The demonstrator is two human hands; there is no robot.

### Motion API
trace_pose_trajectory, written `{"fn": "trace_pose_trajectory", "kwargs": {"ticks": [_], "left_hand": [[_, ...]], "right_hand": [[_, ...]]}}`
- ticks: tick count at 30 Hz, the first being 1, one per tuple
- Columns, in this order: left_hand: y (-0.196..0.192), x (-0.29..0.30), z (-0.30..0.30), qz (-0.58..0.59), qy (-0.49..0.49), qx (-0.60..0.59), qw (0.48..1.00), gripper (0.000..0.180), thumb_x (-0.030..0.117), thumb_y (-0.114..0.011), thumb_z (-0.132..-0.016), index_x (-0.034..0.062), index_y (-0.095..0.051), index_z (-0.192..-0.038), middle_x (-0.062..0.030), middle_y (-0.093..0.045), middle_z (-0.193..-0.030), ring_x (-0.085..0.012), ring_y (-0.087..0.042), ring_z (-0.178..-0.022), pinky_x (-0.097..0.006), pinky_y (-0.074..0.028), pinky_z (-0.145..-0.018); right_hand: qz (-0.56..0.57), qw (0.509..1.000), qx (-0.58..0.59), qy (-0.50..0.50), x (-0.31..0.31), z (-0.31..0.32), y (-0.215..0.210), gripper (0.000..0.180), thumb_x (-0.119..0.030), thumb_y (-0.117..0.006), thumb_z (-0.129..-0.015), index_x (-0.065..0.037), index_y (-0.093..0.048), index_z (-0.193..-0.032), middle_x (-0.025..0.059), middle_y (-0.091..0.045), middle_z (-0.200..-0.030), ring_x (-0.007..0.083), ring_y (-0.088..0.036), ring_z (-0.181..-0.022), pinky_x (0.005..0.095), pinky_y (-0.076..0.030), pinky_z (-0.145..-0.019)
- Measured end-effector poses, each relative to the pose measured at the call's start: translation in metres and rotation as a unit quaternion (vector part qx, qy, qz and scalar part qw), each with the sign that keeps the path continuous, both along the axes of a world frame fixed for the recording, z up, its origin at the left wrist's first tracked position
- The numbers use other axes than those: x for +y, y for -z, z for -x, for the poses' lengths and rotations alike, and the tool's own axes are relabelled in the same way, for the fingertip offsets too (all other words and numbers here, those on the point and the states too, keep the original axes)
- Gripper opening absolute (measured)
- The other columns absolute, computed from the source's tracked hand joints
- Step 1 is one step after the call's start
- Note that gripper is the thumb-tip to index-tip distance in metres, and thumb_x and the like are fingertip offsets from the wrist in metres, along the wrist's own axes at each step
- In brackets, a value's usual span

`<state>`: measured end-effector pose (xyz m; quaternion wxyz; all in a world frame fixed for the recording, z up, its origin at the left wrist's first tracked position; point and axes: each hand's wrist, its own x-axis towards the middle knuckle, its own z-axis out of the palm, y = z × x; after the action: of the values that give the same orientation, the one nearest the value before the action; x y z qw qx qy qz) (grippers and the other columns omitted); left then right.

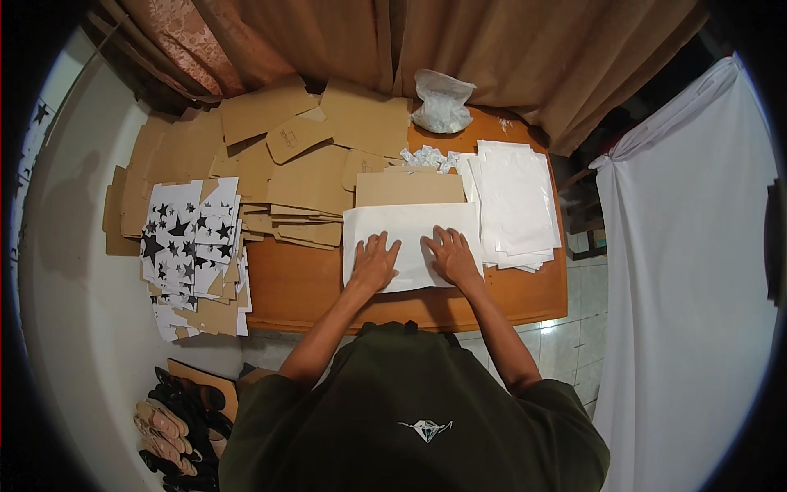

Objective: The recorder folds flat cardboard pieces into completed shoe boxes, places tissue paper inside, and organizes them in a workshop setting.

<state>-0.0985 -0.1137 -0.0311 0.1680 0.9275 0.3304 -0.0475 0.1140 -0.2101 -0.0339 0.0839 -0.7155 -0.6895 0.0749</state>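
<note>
Both palms rest on a white paper sheet point(414, 246) near the table's front edge. My left hand point(375, 264) lies on its left part with the fingers spread. On the right part, my right hand point(451, 256) is flat, its fingers also apart. A brown cardboard piece point(410, 188) shows beyond the sheet's far edge; how far it reaches under the paper is hidden. Just right of the sheet lies a stack of white paper sheets point(515, 197). Small white packets point(430, 158) are heaped behind the cardboard piece.
Flat brown cardboard pieces point(295, 184) cover the table's point(295, 283) left and back. White, star-printed pieces point(184, 238) are stacked at the far left. A clear plastic bag point(443, 105) stands at the back. Shoes point(172, 426) sit on the lower left; a white cloth point(680, 271) hangs at right.
</note>
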Motion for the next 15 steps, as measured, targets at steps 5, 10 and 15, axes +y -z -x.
{"fn": "trace_pose_trajectory", "kwargs": {"ticks": [5, 10, 15], "left_hand": [[0.012, -0.004, 0.0, 0.034, -0.005, 0.008, 0.999, 0.074, 0.03, -0.081, -0.083, 0.0091, -0.049, -0.146, -0.0255, -0.041, -0.152, -0.0411, -0.038, -0.139, -0.064, -0.033, -0.111], [0.018, 0.0, -0.006, 0.046, 0.0, 0.037, 0.998, 0.078, 0.031, -0.081, -0.083, 0.01, -0.046, -0.149, -0.0242, -0.043, -0.149, -0.0402, -0.039, -0.137, -0.063, -0.033, -0.11], [0.029, 0.007, -0.015, 0.056, 0.018, 0.08, 0.995, 0.091, 0.031, -0.087, -0.075, 0.0111, -0.042, -0.152, -0.0215, -0.047, -0.141, -0.0407, -0.044, -0.129, -0.054, -0.039, -0.105]], "right_hand": [[0.056, 0.998, -0.021, 0.008, -0.002, 0.005, 0.007, 0.071, -0.024, -0.084, -0.073, -0.021, -0.058, -0.139, 0.0163, -0.049, -0.143, 0.0366, -0.05, -0.129, 0.0523, -0.042, -0.105], [0.07, 0.995, -0.071, -0.015, 0.0, 0.005, 0.03, 0.076, -0.026, -0.085, -0.072, -0.021, -0.056, -0.142, 0.0157, -0.052, -0.138, 0.0347, -0.054, -0.123, 0.0498, -0.044, -0.101], [0.122, 0.987, -0.089, -0.049, 0.008, 0.008, 0.037, 0.081, -0.027, -0.081, -0.078, -0.019, -0.046, -0.15, 0.0163, -0.053, -0.136, 0.0342, -0.059, -0.119, 0.0492, -0.048, -0.095]]}}
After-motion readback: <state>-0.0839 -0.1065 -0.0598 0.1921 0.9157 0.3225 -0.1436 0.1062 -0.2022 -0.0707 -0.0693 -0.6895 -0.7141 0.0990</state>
